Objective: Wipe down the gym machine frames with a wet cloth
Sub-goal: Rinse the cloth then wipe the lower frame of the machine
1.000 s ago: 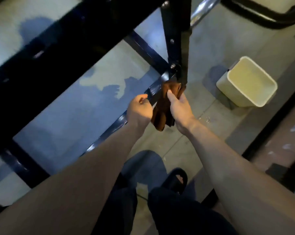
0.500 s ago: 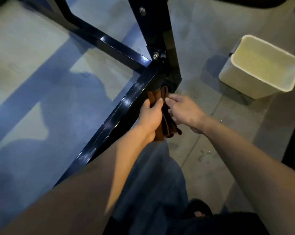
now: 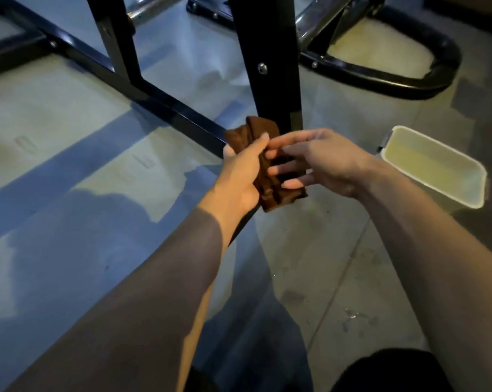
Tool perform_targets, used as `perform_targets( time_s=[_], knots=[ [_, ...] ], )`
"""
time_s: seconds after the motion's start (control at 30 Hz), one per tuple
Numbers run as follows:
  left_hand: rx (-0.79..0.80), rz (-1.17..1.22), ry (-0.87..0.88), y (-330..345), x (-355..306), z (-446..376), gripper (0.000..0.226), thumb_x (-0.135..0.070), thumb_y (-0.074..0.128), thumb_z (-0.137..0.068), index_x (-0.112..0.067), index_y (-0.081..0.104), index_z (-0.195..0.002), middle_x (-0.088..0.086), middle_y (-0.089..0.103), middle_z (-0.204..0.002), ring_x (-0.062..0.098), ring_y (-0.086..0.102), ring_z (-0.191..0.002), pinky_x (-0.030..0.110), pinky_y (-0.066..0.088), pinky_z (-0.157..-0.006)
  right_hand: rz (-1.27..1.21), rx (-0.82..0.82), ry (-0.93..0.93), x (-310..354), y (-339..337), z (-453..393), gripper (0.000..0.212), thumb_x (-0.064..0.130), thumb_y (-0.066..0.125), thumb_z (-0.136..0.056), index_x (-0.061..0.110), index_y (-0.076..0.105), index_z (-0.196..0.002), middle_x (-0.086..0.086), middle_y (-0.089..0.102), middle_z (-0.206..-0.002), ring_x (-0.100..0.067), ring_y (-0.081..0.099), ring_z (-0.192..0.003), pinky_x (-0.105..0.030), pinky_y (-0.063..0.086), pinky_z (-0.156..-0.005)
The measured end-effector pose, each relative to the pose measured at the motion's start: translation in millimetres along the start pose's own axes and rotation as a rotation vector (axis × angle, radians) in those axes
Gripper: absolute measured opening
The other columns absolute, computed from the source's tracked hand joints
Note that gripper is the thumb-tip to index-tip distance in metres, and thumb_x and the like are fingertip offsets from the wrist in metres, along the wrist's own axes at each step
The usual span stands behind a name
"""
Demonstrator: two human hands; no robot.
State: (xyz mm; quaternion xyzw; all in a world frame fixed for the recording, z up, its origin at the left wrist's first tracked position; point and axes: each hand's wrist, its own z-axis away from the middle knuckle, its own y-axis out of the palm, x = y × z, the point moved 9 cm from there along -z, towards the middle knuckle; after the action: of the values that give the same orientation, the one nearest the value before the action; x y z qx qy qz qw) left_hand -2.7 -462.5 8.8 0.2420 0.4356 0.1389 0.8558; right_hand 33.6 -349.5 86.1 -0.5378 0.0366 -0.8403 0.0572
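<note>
A folded brown cloth point(image 3: 259, 134) is gripped in my left hand point(image 3: 243, 174), thumb on top, just in front of the foot of a black upright post point(image 3: 270, 60) of the gym machine frame. My right hand point(image 3: 321, 162) has its fingers stretched out straight, their tips touching the cloth's right side. A black floor rail point(image 3: 168, 108) of the frame runs from the far left toward the post's base. The cloth's lower end hangs below my hands. Neither hand touches the frame.
A pale rectangular bucket point(image 3: 434, 165) stands on the floor to the right of my hands. Behind the post lie a curved black base tube point(image 3: 408, 80) and a chrome bar point(image 3: 312, 15). Water drops spot the tiled floor point(image 3: 355, 315). My dark-clad legs are below.
The view has tilted up, showing more of the post and far frame. The cloth has come off the rail corner; my left hand now holds it in front, and my right fingers have straightened.
</note>
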Motion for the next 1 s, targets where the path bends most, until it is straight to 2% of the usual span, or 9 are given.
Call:
perform_targets(
  time_s=[0.1,0.17,0.27,0.5,0.6,0.77,0.83,0.9,1.0],
  knots=[
    [0.001,0.0,-0.034,-13,-5,9,0.03,-0.021,0.057,-0.103,-0.033,0.05,-0.13,0.012,0.071,-0.121,0.034,0.073,-0.104,0.058,0.059,-0.085,0.039,-0.329,-0.059,4,-20,4,0.023,0.015,0.051,-0.106,0.018,0.067,-0.121,-0.007,0.075,-0.101,-0.015,0.067,-0.065,-0.023,0.054,-0.055],
    [0.048,-0.016,-0.037,-15,-11,9,0.038,-0.024,0.056,-0.103,-0.028,0.05,-0.141,0.012,0.071,-0.124,0.034,0.073,-0.106,0.057,0.058,-0.089,0.132,-0.442,-0.094,6,-23,1,0.022,0.035,0.054,-0.106,0.021,0.069,-0.115,0.0,0.071,-0.099,-0.015,0.067,-0.078,-0.026,0.055,-0.066],
    [0.109,-0.05,-0.012,-15,-24,9,0.043,-0.026,0.056,-0.101,-0.021,0.052,-0.144,0.014,0.071,-0.126,0.037,0.071,-0.11,0.057,0.056,-0.093,0.1,-0.269,0.0,-4,5,-9,0.042,0.058,0.055,-0.101,0.022,0.075,-0.106,0.003,0.076,-0.105,-0.016,0.072,-0.097,-0.034,0.056,-0.087],
    [0.008,-0.115,0.065,-24,-40,24,0.057,-0.035,0.081,-0.085,-0.029,0.054,-0.135,0.011,0.074,-0.118,0.033,0.074,-0.104,0.056,0.058,-0.091,0.244,-0.227,-0.185,13,36,-8,0.026,0.043,0.061,-0.103,0.02,0.072,-0.106,0.002,0.077,-0.097,-0.017,0.074,-0.093,-0.037,0.061,-0.087],
    [-0.062,-0.126,0.111,-34,-48,27,0.042,-0.033,0.075,-0.093,-0.027,0.056,-0.13,0.01,0.075,-0.112,0.03,0.074,-0.099,0.052,0.06,-0.088,0.234,-0.228,-0.244,21,43,-13,0.021,0.037,0.064,-0.102,0.023,0.066,-0.117,0.005,0.073,-0.106,-0.014,0.071,-0.099,-0.035,0.059,-0.089],
    [-0.156,-0.087,0.149,-50,-60,36,0.027,-0.034,0.066,-0.099,-0.022,0.065,-0.124,0.008,0.076,-0.11,0.025,0.073,-0.1,0.045,0.061,-0.085,0.273,-0.398,-0.379,35,51,-12,0.041,0.033,0.069,-0.099,0.026,0.053,-0.137,0.005,0.055,-0.126,-0.011,0.059,-0.107,-0.026,0.051,-0.089],
    [-0.116,-0.074,0.155,-47,-61,39,0.028,-0.039,0.062,-0.101,-0.022,0.066,-0.124,0.008,0.076,-0.112,0.026,0.072,-0.104,0.049,0.059,-0.089,0.232,-0.331,-0.458,40,64,-10,0.03,0.038,0.066,-0.101,0.028,0.063,-0.129,0.01,0.061,-0.12,-0.007,0.065,-0.101,-0.031,0.056,-0.093],
    [-0.073,-0.045,0.144,-45,-61,40,0.032,-0.041,0.056,-0.104,-0.019,0.067,-0.125,0.011,0.077,-0.11,0.029,0.074,-0.103,0.048,0.063,-0.08,0.179,-0.227,-0.455,37,79,-14,0.024,0.048,0.063,-0.101,0.032,0.071,-0.117,0.011,0.073,-0.104,-0.005,0.071,-0.094,-0.036,0.06,-0.09],
    [-0.07,-0.01,0.104,-50,-60,39,0.035,-0.038,0.053,-0.106,-0.016,0.064,-0.131,0.014,0.075,-0.114,0.031,0.073,-0.104,0.044,0.064,-0.069,0.157,-0.245,-0.411,27,78,-24,0.024,0.047,0.063,-0.1,0.035,0.071,-0.12,0.007,0.074,-0.107,-0.008,0.073,-0.095,-0.039,0.061,-0.09]
  ],
)
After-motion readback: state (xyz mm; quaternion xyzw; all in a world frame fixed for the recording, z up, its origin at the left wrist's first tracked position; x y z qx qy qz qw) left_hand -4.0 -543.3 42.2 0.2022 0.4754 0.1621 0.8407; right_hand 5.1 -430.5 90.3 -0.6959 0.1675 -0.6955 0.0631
